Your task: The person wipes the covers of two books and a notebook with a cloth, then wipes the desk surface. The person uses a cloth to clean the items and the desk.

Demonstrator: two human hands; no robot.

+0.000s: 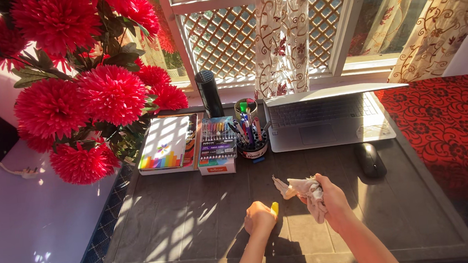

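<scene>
My left hand (260, 218) is closed around a small yellow object (274, 208), whose tip sticks out toward the right. My right hand (328, 199) grips a crumpled white cloth (301, 188) held just above the dark wooden table (185, 219). The two hands are close together near the table's front middle, with the cloth a little above and to the right of the yellow object.
At the back stand an open silver laptop (327, 118), a black mouse (370, 160), a pen holder (250, 133), a box of markers (217, 144), a colourful book (165, 143) and a black cylinder (209, 93). Red flowers (75, 99) overhang the left side.
</scene>
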